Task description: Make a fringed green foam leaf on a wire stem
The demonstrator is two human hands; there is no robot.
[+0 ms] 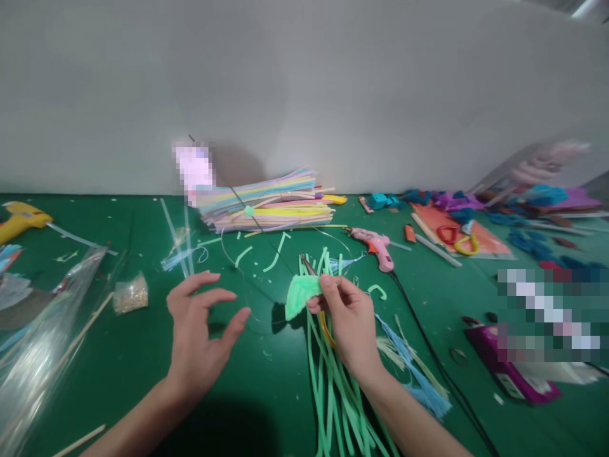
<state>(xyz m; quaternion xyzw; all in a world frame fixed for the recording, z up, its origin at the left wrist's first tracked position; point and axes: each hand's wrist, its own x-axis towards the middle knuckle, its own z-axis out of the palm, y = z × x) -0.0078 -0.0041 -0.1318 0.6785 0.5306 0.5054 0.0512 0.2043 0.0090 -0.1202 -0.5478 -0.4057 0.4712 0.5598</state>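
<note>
My right hand (349, 317) pinches a light green, fan-shaped piece of fuzzy pipe cleaner (301, 297) by its right edge, above the table. My left hand (202, 327) is to its left, fingers spread and curved, with nothing in it. Beneath the right hand lies a loose bunch of green pipe cleaners (328, 393). Scissors with a yellow handle (327, 331) show partly under that hand; whether the hand touches them I cannot tell. A thin dark rod (223, 178) slants down toward the green piece, with a small green bit (248, 211) on it.
Bundled pastel pipe cleaners (266, 206) lie at the back. A pink glue gun (375, 246) with a black cord is right of centre, a yellow glue gun (23, 219) far left. A bead bag (130, 294), blue tassels (423, 381) and red-yellow scissors (459, 240) lie about.
</note>
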